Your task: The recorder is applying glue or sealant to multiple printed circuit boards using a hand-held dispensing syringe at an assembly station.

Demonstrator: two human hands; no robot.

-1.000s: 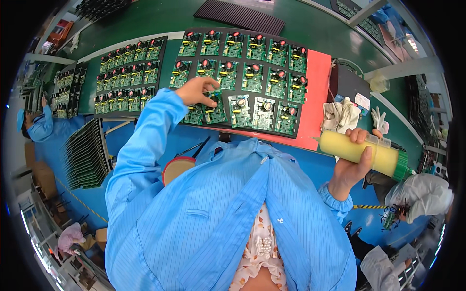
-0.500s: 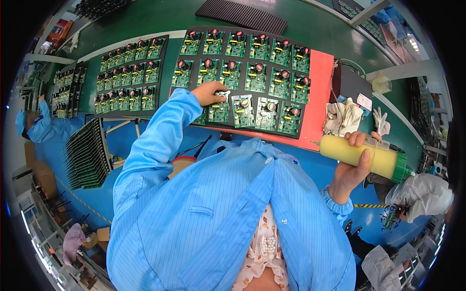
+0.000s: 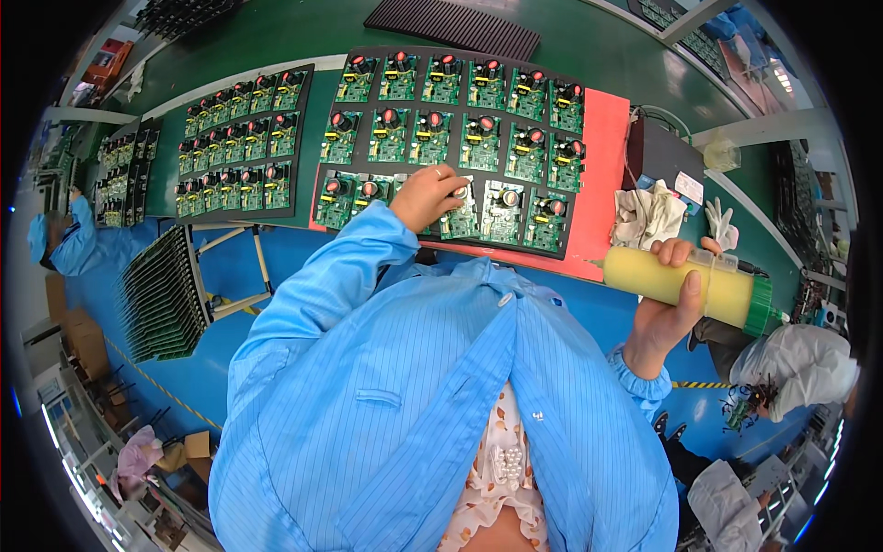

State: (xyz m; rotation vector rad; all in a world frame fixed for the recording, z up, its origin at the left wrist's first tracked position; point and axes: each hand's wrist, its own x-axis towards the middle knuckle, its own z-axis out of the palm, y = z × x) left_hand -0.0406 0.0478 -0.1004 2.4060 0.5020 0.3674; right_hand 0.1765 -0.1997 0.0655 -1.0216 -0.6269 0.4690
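Note:
My left hand (image 3: 430, 196) bends over the front row of a black foam tray (image 3: 411, 132), thumb and fingertips closed on the upper part of a green circuit board (image 3: 459, 221). The fingers partly cover that board and the one to its left. To its right lies a circuit board with a pale round part (image 3: 502, 213), then one with a red-topped part (image 3: 546, 224). Off to the right of the tray, my right hand (image 3: 670, 308) grips a clear dispensing bottle (image 3: 658, 281) filled with yellow paste. Its thin tip points left, and its green cap is at the right end.
The tray rests on a red mat (image 3: 602, 175) on a green bench. Farther left is another tray of boards (image 3: 236, 143). White gloves (image 3: 722, 225), a crumpled cloth (image 3: 647, 216) and a dark box (image 3: 664, 152) lie right. A ridged black foam strip (image 3: 451, 28) lies behind.
My left hand has moved right along the front row, from one circuit board to the neighbouring one. My right hand holds the bottle in nearly the same place.

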